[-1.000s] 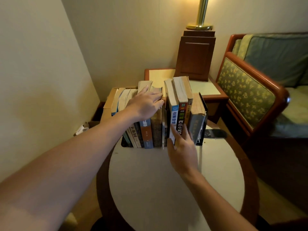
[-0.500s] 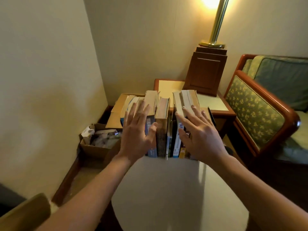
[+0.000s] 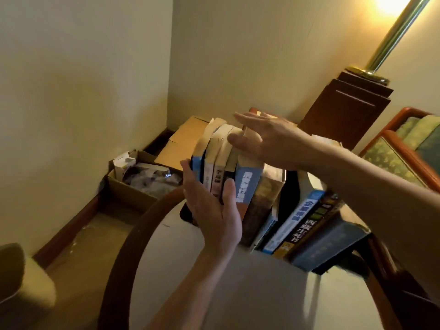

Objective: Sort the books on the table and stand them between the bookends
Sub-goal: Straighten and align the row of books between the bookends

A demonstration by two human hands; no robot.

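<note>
A row of books stands on the round white table (image 3: 238,294). The left group, with a blue-spined book (image 3: 247,184) and a brown book (image 3: 262,203), stands upright. The right group, led by a white-and-blue spine (image 3: 295,217), leans right. A dark gap separates the two groups. My left hand (image 3: 212,208) lies flat with straight fingers against the spines at the row's left end. My right hand (image 3: 269,141) hovers with straight fingers over the tops of the left group. A dark bookend (image 3: 187,214) shows at the left end; another dark bookend edge (image 3: 321,270) shows at the right.
An open cardboard box (image 3: 133,186) with crumpled paper sits on the floor left of the table, a flat carton (image 3: 185,136) behind it. A brass lamp pole (image 3: 385,44) on a wooden base (image 3: 345,108) and an armchair (image 3: 404,148) stand to the right.
My view has swung left and tilted. My left hand slid down to the row's left end. My right hand rose from the spines to above the book tops.
</note>
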